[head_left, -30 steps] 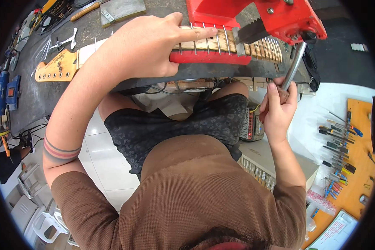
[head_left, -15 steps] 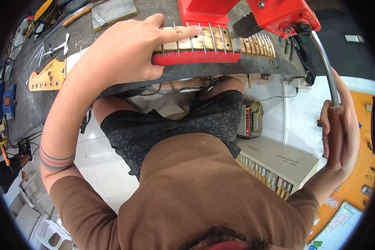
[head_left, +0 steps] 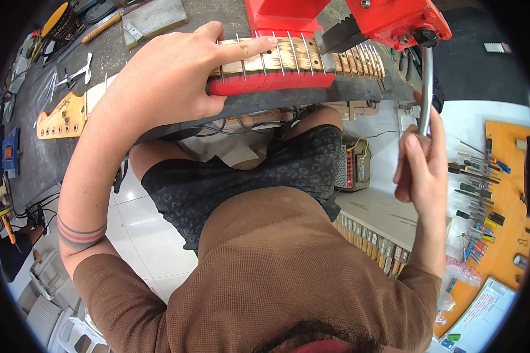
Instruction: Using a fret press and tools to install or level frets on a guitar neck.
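A guitar neck with a pale, dark-streaked fretboard lies across a red padded support, its headstock to the left. Several metal frets cross it; some protrude past the near edge. My left hand wraps the neck, index finger stretched along the fretboard and thumb at the near side. Over the neck stands a red lever press. Its dark toothed ram ends in a grey block at the frets. At right, my right hand grips the brown handle of the metal lever.
The dark workbench carries a grey slab, a wooden-handled tool and a black-and-yellow cup. Below right sit a small amplifier and a cabinet. Several hand tools hang on an orange board.
My right hand has swung the press lever inward to the left, from an outward slant to nearly upright in view. My left hand keeps its hold on the neck.
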Tool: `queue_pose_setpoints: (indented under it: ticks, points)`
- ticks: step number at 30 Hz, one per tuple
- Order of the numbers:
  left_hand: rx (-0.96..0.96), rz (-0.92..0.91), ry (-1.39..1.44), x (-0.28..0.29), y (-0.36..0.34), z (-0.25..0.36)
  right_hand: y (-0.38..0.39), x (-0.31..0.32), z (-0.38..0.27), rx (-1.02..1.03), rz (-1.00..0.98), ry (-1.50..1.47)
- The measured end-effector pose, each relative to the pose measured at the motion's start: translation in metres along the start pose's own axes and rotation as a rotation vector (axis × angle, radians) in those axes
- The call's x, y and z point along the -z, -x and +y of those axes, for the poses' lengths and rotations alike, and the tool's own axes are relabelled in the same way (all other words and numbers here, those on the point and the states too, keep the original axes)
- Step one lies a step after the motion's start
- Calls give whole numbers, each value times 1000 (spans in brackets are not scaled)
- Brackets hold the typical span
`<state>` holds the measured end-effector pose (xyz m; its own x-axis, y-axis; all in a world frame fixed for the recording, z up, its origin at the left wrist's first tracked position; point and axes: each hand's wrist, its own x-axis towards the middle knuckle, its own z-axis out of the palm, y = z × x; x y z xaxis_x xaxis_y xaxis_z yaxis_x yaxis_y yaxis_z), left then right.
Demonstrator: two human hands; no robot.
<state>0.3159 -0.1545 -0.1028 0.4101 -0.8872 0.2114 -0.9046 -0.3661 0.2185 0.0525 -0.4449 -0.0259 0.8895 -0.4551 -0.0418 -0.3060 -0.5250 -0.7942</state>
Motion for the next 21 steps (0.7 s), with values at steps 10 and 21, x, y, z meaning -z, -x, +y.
queue_pose_setpoints:
  ticks: [10,21]
  points:
    - [-15,19,-1,-3,3,-3,-25,-44,42,99,125,-80]
    - [21,11,4,-2,6,-2,-19,-15,10,-34,12,-106]
